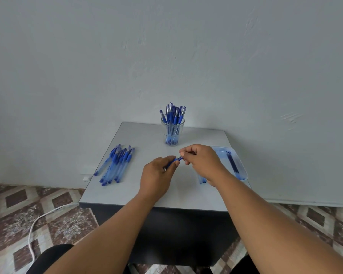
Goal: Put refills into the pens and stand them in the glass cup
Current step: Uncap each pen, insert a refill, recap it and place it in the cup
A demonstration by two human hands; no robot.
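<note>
My left hand (157,172) grips a blue pen (175,160) over the middle of the table. My right hand (201,161) pinches the pen's far end, so both hands meet on it. A glass cup (172,133) stands at the back of the table with several blue pens upright in it. A heap of several blue pens (115,165) lies at the left. On the right a clear plastic tray (240,165) holds dark blue refills (231,162); my right forearm hides part of it.
The small grey table (139,192) stands against a pale wall. A blue pen part (202,179) lies under my right wrist. A white cable (38,224) runs over the patterned floor at the left, by a wall socket (86,177).
</note>
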